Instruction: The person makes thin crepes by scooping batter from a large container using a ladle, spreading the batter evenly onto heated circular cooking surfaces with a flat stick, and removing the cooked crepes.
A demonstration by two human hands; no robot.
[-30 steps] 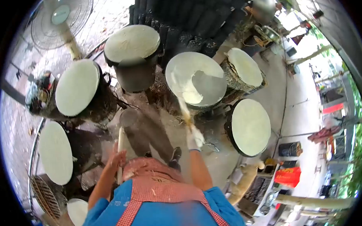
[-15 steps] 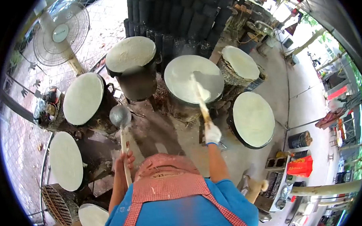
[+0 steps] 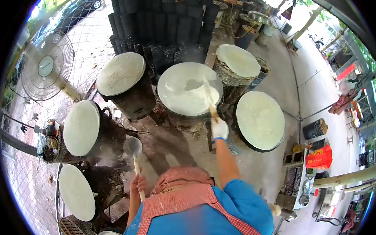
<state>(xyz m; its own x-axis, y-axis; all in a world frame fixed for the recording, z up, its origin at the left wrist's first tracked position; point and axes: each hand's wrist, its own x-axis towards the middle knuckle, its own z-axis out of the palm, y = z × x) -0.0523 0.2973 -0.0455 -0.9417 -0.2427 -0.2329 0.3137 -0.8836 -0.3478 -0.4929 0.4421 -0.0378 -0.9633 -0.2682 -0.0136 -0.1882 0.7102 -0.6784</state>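
Observation:
My left hand (image 3: 138, 184) is closed round the pale handle of a metal ladle (image 3: 132, 146), held above the floor with its bowl pointing away from me. In a white glove, my right hand (image 3: 220, 129) grips a wooden spreader (image 3: 207, 92) whose far end is coated in white batter. That end rests on the round griddle (image 3: 170, 85) in front of me. Wet batter covers most of this plate, with a thicker pool beside the spreader and a thinner grey patch near the upper middle.
Several more batter-covered griddles stand around me on dark drum stoves, including one at left (image 3: 82, 128) and one at right (image 3: 260, 121). Behind the middle griddle rise stacked black coal cylinders (image 3: 164, 27). A fan (image 3: 46, 65) stands at far left, a red bag (image 3: 319, 157) at right.
My right hand has swept the spreader across the griddle, spreading batter over the right side where bare grey showed. The ladle stays in my left hand. My view has shifted slightly.

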